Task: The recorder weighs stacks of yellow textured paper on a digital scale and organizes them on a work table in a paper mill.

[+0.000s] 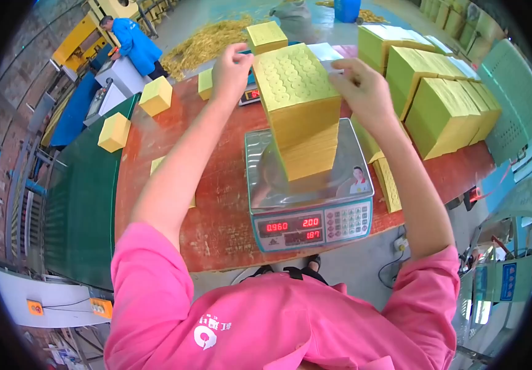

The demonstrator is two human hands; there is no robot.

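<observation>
A tall stack of yellow paper sheets, its top sheet stamped with rows of round coin shapes, stands on the metal pan of a digital scale with red lit figures. My left hand is closed with bent fingers at the stack's upper left edge. Beside the upper right edge, my right hand is closed in a pinch, and a pale, thin bit shows by its fingertips. What either hand holds is too small to make out. Both forearms reach around the stack.
The red worn table carries several yellow paper blocks at left and large stacks at right. A second scale sits behind the tall stack. A green surface adjoins at left. A person in blue stands at a machine beyond.
</observation>
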